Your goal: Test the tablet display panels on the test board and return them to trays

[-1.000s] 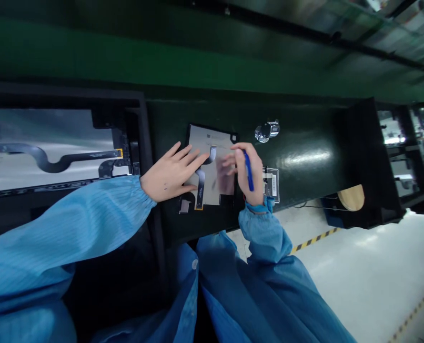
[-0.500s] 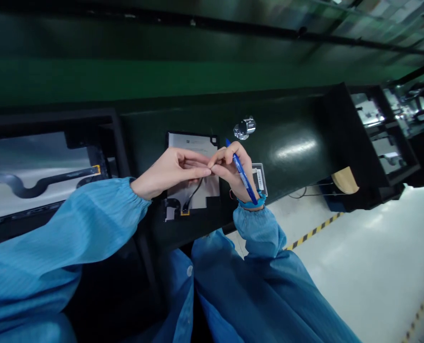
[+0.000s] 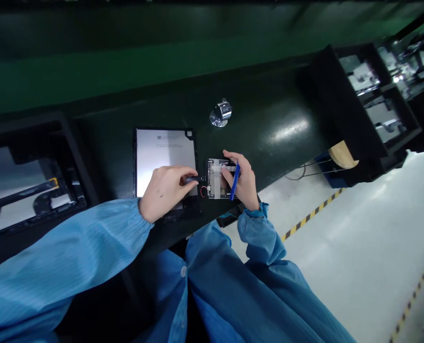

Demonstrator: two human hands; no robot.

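Observation:
My left hand (image 3: 169, 188) is over a flat display panel (image 3: 165, 147) with a silver-white back and dark edges. Its thumb and fingers pinch a dark flex cable (image 3: 192, 179) whose end points at a small circuit board (image 3: 217, 188). Whether the cable touches the board is too small to tell. Whitish tape strips cross the board, and a thin red wire (image 3: 202, 191) loops from its left edge. My right hand (image 3: 244, 183) holds a blue pen (image 3: 235, 181) against the palm, while its fingers rest on the board's right side.
A shiny metal hand counter (image 3: 222, 113) stands on the dark table behind the board. At left, a black tray (image 3: 64, 128) holds another panel with a flex cable. Black divided trays (image 3: 387, 119) with silver parts stand at right. Yellow-black tape (image 3: 312, 214) marks the floor.
My hands have moved apart from a shared pinch above the panel. The left now grips the cable near the panel's right edge; the right has come down onto the board, now beside the panel.

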